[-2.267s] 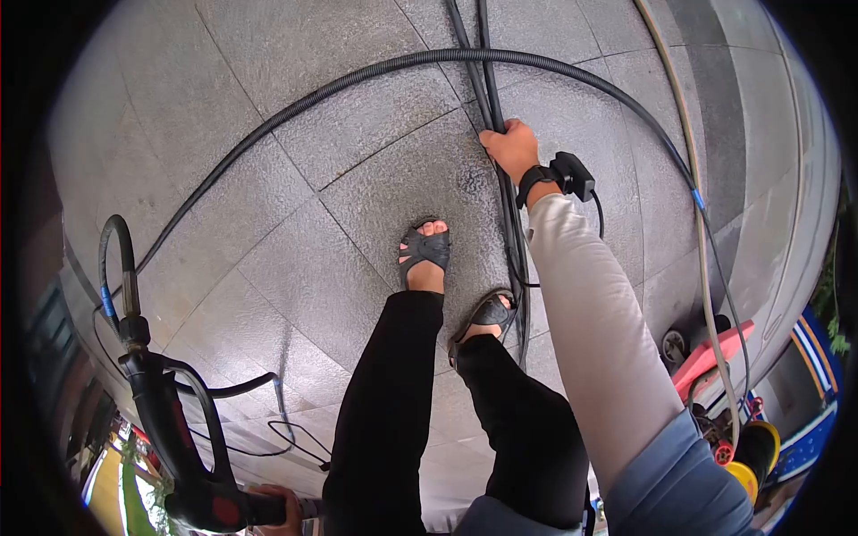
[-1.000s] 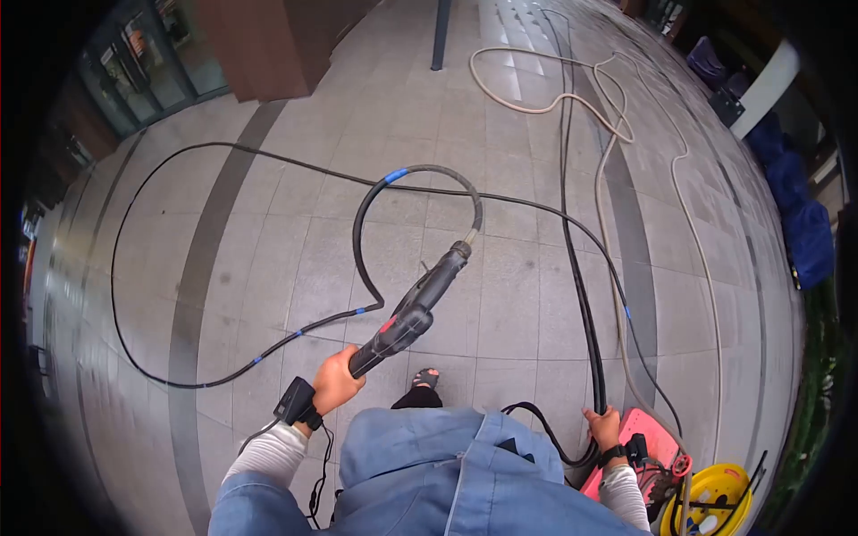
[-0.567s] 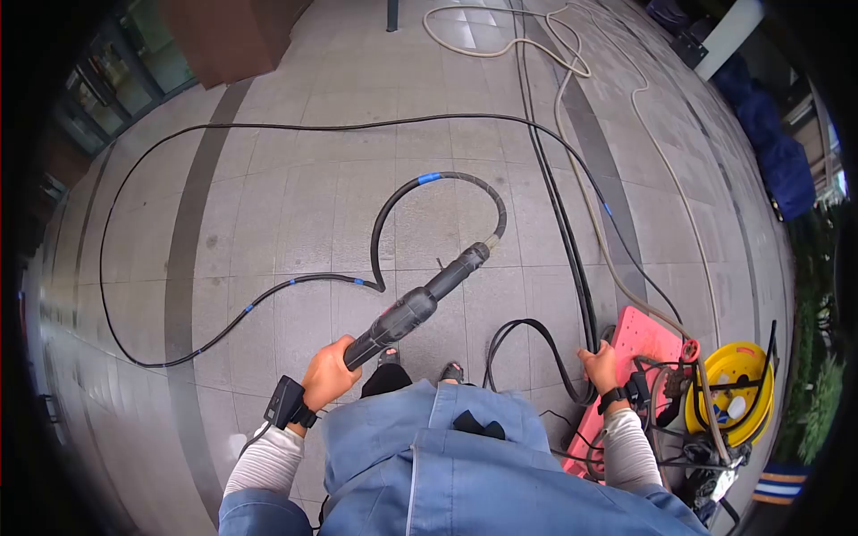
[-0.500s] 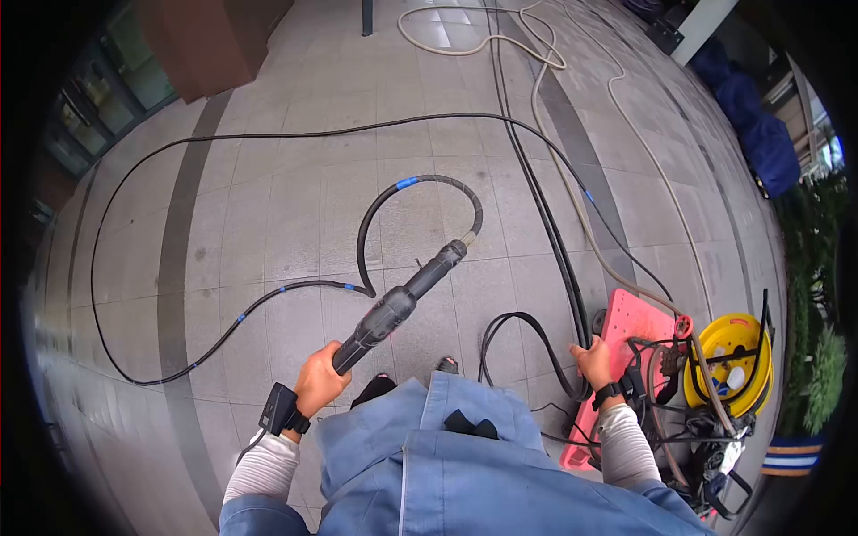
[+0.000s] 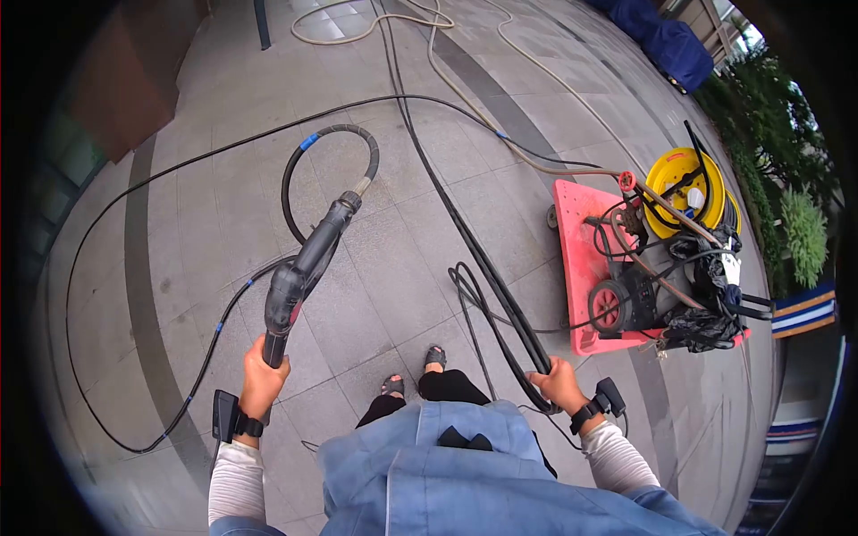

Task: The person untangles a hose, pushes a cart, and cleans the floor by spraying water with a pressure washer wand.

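Note:
My left hand [image 5: 264, 380] grips the handle of a black spray gun [image 5: 304, 263], held up and pointing away from me. A black hose [image 5: 308, 143] with blue tape loops from the gun's front end down onto the paving. My right hand [image 5: 559, 384] is closed around a bundle of black hoses [image 5: 500, 304] that runs across the tiles toward the top of the view. Both wrists wear a small black device on a strap. My sandalled feet [image 5: 411, 371] stand on grey stone tiles.
A pink wheeled cart [image 5: 585, 268] carrying a machine and tangled cables stands to my right, with a yellow cable reel [image 5: 679, 179] behind it. A beige hose [image 5: 465, 80] snakes across the paving. Shrubs [image 5: 786, 179] line the far right edge.
I have straightened up from bending over the hoses on the ground. The view has swung right, the cart and reel are now fully visible, and both hands keep their grips.

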